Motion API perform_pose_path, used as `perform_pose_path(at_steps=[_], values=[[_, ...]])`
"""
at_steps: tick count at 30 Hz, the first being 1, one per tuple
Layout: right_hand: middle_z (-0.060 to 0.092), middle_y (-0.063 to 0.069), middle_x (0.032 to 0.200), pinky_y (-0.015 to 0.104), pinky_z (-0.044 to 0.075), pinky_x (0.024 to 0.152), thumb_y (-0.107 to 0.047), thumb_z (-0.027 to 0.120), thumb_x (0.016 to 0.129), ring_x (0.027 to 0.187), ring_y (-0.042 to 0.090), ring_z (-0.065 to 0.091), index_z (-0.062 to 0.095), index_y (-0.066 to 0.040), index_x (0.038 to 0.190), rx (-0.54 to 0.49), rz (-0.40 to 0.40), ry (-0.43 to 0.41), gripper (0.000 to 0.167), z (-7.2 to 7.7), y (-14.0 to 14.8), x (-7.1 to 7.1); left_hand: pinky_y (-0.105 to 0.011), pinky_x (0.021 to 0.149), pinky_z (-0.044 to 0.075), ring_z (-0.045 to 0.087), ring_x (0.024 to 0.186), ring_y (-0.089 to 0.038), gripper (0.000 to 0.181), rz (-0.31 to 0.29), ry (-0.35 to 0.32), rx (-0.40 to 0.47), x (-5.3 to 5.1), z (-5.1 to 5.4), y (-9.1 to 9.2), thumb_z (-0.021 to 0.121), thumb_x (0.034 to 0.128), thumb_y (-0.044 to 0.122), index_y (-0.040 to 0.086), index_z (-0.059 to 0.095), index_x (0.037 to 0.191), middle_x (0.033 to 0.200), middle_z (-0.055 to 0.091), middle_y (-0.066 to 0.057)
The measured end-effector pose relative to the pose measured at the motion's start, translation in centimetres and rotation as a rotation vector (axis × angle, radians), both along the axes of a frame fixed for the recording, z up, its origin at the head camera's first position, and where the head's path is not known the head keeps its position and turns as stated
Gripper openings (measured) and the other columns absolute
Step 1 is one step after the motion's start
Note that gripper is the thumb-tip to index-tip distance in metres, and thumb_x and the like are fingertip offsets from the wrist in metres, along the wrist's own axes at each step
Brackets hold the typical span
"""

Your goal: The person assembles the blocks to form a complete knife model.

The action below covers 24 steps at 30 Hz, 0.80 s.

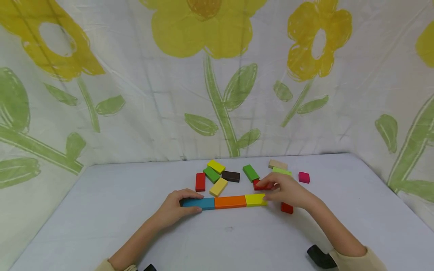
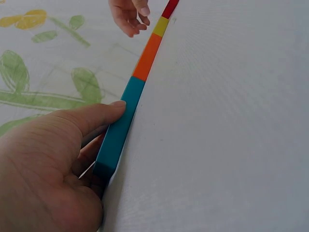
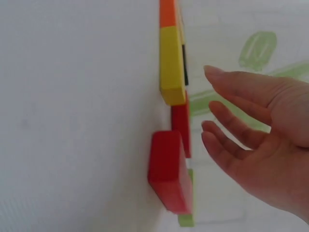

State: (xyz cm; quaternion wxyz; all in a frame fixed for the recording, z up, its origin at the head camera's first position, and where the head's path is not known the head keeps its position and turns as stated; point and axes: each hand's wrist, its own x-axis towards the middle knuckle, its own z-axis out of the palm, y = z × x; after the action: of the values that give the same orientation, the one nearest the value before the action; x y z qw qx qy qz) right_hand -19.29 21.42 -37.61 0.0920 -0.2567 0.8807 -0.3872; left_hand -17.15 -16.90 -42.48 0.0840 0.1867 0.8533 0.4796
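A blue block (image 1: 206, 204), an orange block (image 1: 230, 202) and a yellow block (image 1: 254, 200) lie end to end in a row on the table. My left hand (image 1: 171, 209) grips the blue block at the row's left end, thumb and fingers on its opposite long sides. Above the yellow end hovers my right hand (image 1: 291, 191); in the right wrist view the hand (image 3: 260, 130) has its fingers loosely bent and apart from the blocks. One red block (image 1: 287, 208) sits just right of the row. Another red block (image 1: 258, 185) is partly hidden behind the right hand.
Behind the row lie loose blocks: a red one (image 1: 200, 182), a dark brown one (image 1: 231, 176), a green one (image 1: 251, 173) and several others. A pink block (image 1: 304, 177) is farther right. The white table (image 1: 217, 244) ends at a flower-patterned cloth (image 1: 169, 113).
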Motion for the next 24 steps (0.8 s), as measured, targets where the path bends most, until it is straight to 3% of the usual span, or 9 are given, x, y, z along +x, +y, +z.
perform_pose_path(at_steps=[4, 7, 13, 21, 24], values=[[0.071, 0.013, 0.121, 0.027, 0.058, 0.085, -0.014, 0.081, 0.092, 0.106, 0.029, 0.064, 0.073, -0.003, 0.125, 0.015, -0.038, -0.007, 0.035, 0.6, 1.2, 0.0, -0.047, 0.105, 0.049, 0.058, 0.123, -0.031, 0.031, 0.004, 0.000, -0.002, 0.0, 0.1, 0.0, 0.081, 0.0945, 0.021, 0.012, 0.078, 0.124, 0.130, 0.072, -0.009], [0.070, 0.012, 0.122, 0.033, 0.059, 0.088, -0.016, 0.082, 0.092, 0.109, 0.029, 0.061, 0.073, -0.004, 0.125, 0.050, -0.051, -0.007, 0.037, 1.2, 2.2, -0.1, -0.047, 0.105, 0.049, 0.059, 0.123, -0.031, 0.031, 0.001, 0.003, -0.003, 0.0, 0.1, 0.0, 0.081, 0.0944, 0.021, 0.011, 0.078, 0.124, 0.130, 0.072, -0.009], [0.068, 0.013, 0.125, 0.049, 0.055, 0.098, -0.014, 0.083, 0.090, 0.115, 0.031, 0.059, 0.070, -0.004, 0.128, 0.097, 0.012, -0.063, 0.041, 1.7, 4.5, -0.3, -0.046, 0.105, 0.050, 0.060, 0.122, -0.031, 0.032, -0.014, 0.011, 0.000, -0.1, 0.0, 0.0, 0.080, 0.0947, 0.021, 0.011, 0.078, 0.124, 0.129, 0.072, -0.009], [0.068, 0.008, 0.128, 0.030, 0.054, 0.089, -0.017, 0.084, 0.087, 0.111, 0.024, 0.056, 0.072, -0.012, 0.128, 0.117, 0.109, -0.129, 0.043, 0.6, 6.6, -0.9, -0.045, 0.104, 0.050, 0.059, 0.122, -0.031, 0.031, -0.017, 0.009, 0.010, 0.0, 0.0, 0.0, 0.080, 0.0947, 0.020, 0.011, 0.078, 0.124, 0.129, 0.072, -0.009], [0.066, 0.007, 0.132, 0.028, 0.052, 0.088, -0.018, 0.086, 0.085, 0.115, 0.025, 0.055, 0.073, -0.017, 0.126, 0.122, 0.120, -0.152, 0.043, 0.3, 6.9, -1.1, -0.045, 0.104, 0.050, 0.059, 0.122, -0.031, 0.031, -0.015, 0.008, 0.008, 0.0, 0.0, 0.0, 0.081, 0.0947, 0.020, 0.011, 0.078, 0.124, 0.129, 0.072, -0.009]])
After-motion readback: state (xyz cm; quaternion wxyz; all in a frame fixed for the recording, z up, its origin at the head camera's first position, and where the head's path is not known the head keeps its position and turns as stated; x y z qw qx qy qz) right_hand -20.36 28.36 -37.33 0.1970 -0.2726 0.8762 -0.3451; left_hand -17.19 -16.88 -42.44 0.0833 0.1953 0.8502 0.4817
